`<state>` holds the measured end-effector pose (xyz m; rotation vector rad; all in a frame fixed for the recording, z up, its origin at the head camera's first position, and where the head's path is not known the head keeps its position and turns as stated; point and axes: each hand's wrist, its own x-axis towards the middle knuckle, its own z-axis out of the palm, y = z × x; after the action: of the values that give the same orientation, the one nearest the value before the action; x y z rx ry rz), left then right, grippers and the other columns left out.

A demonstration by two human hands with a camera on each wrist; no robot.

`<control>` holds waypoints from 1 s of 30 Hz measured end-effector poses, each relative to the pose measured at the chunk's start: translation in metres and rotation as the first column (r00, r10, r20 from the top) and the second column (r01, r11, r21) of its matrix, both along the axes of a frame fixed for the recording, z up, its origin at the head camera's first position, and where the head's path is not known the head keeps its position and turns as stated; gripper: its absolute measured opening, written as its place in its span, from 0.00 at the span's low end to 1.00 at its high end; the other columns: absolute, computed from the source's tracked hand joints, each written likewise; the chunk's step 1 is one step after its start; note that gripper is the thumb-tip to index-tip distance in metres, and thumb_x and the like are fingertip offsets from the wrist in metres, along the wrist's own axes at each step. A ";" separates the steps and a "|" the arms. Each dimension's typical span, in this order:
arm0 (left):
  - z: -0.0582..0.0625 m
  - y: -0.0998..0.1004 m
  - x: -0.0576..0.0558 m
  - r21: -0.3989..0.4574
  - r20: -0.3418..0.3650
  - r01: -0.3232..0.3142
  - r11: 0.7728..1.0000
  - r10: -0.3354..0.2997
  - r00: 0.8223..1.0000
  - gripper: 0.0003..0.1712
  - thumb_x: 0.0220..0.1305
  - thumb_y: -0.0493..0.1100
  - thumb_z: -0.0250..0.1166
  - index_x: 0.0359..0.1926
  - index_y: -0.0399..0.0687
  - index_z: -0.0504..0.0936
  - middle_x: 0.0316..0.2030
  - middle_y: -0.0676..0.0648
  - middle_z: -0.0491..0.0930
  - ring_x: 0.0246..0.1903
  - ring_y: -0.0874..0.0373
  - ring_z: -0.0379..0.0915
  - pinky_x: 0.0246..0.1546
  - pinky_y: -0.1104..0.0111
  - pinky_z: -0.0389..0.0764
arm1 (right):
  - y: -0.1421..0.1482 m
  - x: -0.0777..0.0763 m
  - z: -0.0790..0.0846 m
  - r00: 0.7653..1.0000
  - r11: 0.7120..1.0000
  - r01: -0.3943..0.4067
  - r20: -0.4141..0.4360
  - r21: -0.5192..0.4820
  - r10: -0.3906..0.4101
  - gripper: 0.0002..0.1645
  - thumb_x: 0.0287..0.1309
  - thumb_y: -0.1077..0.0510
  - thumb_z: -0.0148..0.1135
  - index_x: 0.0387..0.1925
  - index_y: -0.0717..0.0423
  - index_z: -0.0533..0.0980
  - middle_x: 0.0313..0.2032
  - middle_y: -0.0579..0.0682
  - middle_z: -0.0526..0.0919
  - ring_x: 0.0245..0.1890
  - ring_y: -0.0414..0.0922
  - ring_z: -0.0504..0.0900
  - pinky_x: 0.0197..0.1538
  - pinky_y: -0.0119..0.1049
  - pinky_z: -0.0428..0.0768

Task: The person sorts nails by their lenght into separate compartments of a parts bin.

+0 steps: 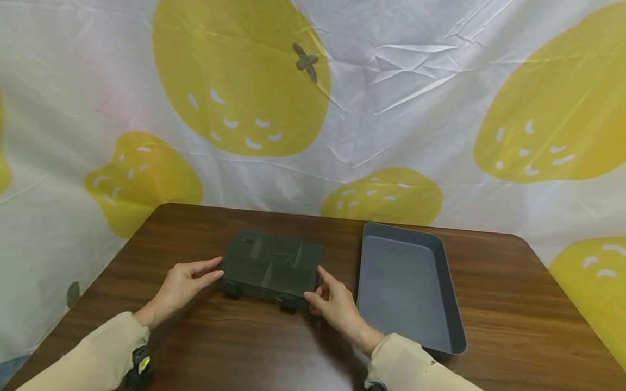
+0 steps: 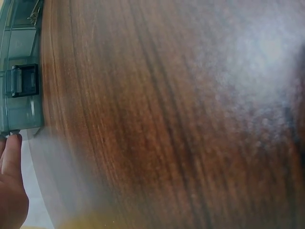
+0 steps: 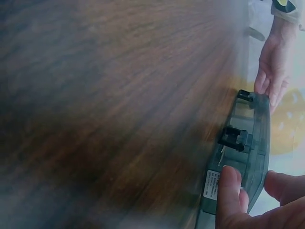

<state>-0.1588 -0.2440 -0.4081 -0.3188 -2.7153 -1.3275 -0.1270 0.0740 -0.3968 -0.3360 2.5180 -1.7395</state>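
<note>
A dark green see-through compartment box [image 1: 274, 263], its lid down, lies between both hands on the table. Two black latches line its front side; one latch [image 2: 26, 80] shows in the left wrist view, another latch [image 3: 234, 138] in the right wrist view. Thin dividers and a few small, unclear items show through the lid. My left hand [image 1: 183, 282] holds the box's left end between thumb and fingers. At the right end, my right hand [image 1: 337, 301] grips the front corner, close to a white printed label [image 3: 211, 185].
To the right of the box stands a grey rectangular tray [image 1: 403, 288] with raised walls. Both are on a brown wood-grain table [image 1: 235, 342] with rounded back corners. Behind it hangs a white cloth [image 1: 406, 108] with yellow fruit prints.
</note>
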 end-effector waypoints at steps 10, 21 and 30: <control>0.001 0.000 0.001 0.015 0.040 0.000 1.000 -0.001 0.999 0.29 0.62 0.53 0.62 0.60 0.41 0.75 0.57 0.40 0.75 0.58 0.43 0.70 0.51 0.53 0.76 | 0.001 0.002 -0.004 0.999 0.999 -0.019 0.035 -0.039 0.021 0.43 0.59 0.65 0.61 0.70 0.70 0.50 0.25 0.52 0.74 0.27 0.51 0.83 0.31 0.38 0.84; -0.006 0.001 0.001 -0.013 -0.017 -0.003 1.000 0.003 1.000 0.28 0.61 0.51 0.64 0.58 0.41 0.77 0.54 0.40 0.77 0.55 0.43 0.73 0.49 0.53 0.78 | 0.001 0.004 -0.006 0.998 0.999 -0.020 0.051 -0.034 0.022 0.43 0.60 0.64 0.61 0.71 0.66 0.50 0.26 0.52 0.74 0.27 0.49 0.83 0.30 0.36 0.84; -0.009 -0.001 -0.001 -0.079 -0.127 0.029 0.996 -0.039 0.991 0.25 0.59 0.45 0.67 0.55 0.38 0.79 0.50 0.37 0.79 0.44 0.50 0.80 0.32 0.76 0.79 | 0.001 0.001 -0.004 0.996 0.993 -0.015 -0.084 0.120 0.026 0.44 0.55 0.64 0.65 0.67 0.74 0.54 0.24 0.52 0.76 0.19 0.44 0.79 0.22 0.28 0.80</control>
<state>-0.1593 -0.2446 -0.4166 -0.4434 -2.6693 -1.1681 -0.1255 0.0746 -0.4009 -0.4358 2.6531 -1.5919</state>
